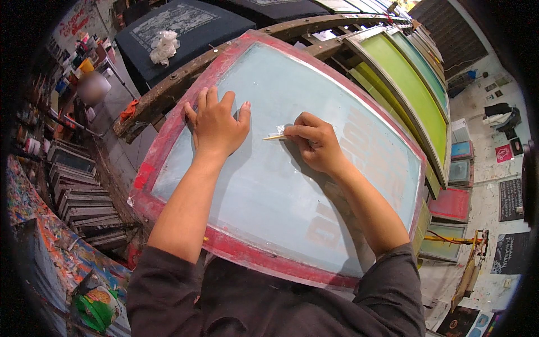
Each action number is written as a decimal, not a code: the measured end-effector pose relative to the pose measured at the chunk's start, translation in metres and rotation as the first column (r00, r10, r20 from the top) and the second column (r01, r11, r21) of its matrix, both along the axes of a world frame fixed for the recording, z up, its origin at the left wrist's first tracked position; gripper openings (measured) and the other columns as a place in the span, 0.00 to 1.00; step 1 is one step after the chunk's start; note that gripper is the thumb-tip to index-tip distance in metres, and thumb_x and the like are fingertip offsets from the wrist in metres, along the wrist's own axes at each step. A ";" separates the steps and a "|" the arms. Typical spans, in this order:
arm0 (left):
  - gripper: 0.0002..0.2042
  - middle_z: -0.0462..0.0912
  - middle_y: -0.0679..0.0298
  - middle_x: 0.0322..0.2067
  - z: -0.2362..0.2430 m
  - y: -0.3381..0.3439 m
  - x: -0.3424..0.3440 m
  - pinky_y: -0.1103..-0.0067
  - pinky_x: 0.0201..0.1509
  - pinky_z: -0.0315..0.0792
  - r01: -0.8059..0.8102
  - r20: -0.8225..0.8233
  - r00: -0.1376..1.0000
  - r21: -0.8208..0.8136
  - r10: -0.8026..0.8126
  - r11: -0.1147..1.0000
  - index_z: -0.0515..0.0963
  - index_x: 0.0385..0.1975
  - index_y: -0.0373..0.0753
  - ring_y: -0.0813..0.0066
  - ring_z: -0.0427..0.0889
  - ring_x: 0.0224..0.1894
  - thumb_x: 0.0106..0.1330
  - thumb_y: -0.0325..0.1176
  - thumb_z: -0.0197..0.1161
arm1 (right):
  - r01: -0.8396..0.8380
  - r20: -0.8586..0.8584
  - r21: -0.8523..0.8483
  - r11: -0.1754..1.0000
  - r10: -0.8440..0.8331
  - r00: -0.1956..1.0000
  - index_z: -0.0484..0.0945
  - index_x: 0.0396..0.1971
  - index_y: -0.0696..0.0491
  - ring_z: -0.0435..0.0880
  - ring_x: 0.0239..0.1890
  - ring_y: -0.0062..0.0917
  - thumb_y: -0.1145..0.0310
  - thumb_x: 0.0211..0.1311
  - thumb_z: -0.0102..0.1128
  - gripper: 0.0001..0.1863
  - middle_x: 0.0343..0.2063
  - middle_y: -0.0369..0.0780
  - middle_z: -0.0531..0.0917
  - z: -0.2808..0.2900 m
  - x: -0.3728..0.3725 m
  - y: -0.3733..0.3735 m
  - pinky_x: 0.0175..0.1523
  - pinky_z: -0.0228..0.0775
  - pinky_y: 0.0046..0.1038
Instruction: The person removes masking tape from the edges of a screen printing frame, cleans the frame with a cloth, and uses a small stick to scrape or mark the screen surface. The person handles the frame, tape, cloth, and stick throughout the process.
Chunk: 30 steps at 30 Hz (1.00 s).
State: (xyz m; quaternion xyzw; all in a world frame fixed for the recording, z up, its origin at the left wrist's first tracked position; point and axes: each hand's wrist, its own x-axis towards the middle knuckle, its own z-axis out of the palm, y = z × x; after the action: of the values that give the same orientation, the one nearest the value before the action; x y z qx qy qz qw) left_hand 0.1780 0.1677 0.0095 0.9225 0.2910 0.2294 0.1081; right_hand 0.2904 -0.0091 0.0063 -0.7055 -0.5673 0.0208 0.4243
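A large silk-screen frame (147, 178) with a worn red border lies tilted in front of me. Its mesh (236, 185) is pale blue, and faint block lettering shows across the right part. My left hand (216, 124) rests with spread fingers on the upper left of the mesh, its fingertips close to the red border. Between the fingers of my right hand (311, 137) is a thin, pale pointed stick (274, 137), its tip toward the left at the mesh. A small whitish patch (281, 129) shows just above the stick. Whether the tip touches the mesh I cannot tell.
Beyond the frame, a dark printed fabric (185, 33) on a board carries a crumpled whitish plastic bag (164, 48). Yellow-green screens (401, 67) stand at the right. Stacked frames (90, 202) line the left floor. Another person (94, 87) is in the left background.
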 end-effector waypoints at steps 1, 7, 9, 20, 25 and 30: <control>0.19 0.67 0.50 0.54 0.000 0.000 0.000 0.50 0.63 0.43 0.004 0.000 1.000 0.006 -0.004 1.000 0.75 0.44 0.42 0.57 0.59 0.62 0.60 0.47 0.54 | 0.001 0.015 0.017 1.000 -0.001 1.000 0.79 0.29 0.54 0.72 0.24 0.31 0.85 0.38 0.57 0.14 0.21 0.40 0.71 0.001 0.000 0.000 0.29 0.64 0.29; 0.20 0.70 0.52 0.48 -0.007 0.006 0.005 0.46 0.61 0.43 0.042 0.103 0.994 0.001 -0.042 0.999 0.75 0.41 0.37 0.57 0.60 0.59 0.60 0.48 0.52 | 0.011 0.202 0.048 0.999 -0.021 0.979 0.78 0.29 0.56 0.74 0.23 0.29 0.87 0.41 0.57 0.13 0.22 0.40 0.74 0.012 -0.010 -0.010 0.27 0.65 0.26; 0.21 0.69 0.52 0.49 -0.004 0.008 0.004 0.46 0.62 0.42 0.044 0.093 0.995 -0.046 -0.040 0.998 0.74 0.43 0.37 0.57 0.59 0.59 0.61 0.49 0.51 | 0.063 0.292 0.064 0.996 -0.079 0.953 0.78 0.28 0.55 0.74 0.23 0.30 0.85 0.45 0.58 0.10 0.21 0.39 0.74 0.024 -0.023 -0.016 0.26 0.65 0.27; 0.26 0.69 0.58 0.52 -0.006 0.030 0.008 0.56 0.64 0.36 0.131 0.175 0.981 -0.318 -0.078 0.939 0.74 0.43 0.39 0.62 0.60 0.60 0.58 0.57 0.51 | 0.394 0.019 0.102 0.913 -0.398 0.917 0.78 0.26 0.53 0.75 0.23 0.31 0.80 0.46 0.58 0.06 0.22 0.39 0.74 0.042 -0.065 -0.079 0.28 0.67 0.28; 0.23 0.72 0.61 0.49 -0.015 0.062 0.005 0.66 0.61 0.44 0.386 0.388 0.900 -0.491 -0.200 0.781 0.75 0.39 0.41 0.64 0.64 0.56 0.58 0.55 0.53 | 0.497 -0.028 0.114 0.860 -0.498 0.867 0.78 0.26 0.60 0.71 0.20 0.20 0.84 0.48 0.58 0.05 0.20 0.38 0.75 0.043 -0.083 -0.092 0.26 0.63 0.19; 0.17 0.71 0.58 0.48 -0.010 0.062 0.000 0.68 0.58 0.52 0.550 0.421 0.813 -0.323 -0.403 0.770 0.74 0.39 0.40 0.63 0.67 0.54 0.55 0.44 0.60 | 0.645 -0.094 0.054 0.762 -0.639 0.763 0.79 0.25 0.59 0.72 0.19 0.22 0.80 0.49 0.58 0.03 0.19 0.39 0.75 0.046 -0.099 -0.089 0.26 0.63 0.22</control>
State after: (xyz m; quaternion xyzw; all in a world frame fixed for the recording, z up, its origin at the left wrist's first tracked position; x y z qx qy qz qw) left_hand 0.1777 0.2296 -0.0004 0.8671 0.0650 0.2736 0.4111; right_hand 0.1910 -0.0985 0.0525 -0.8376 -0.2768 -0.1246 0.4542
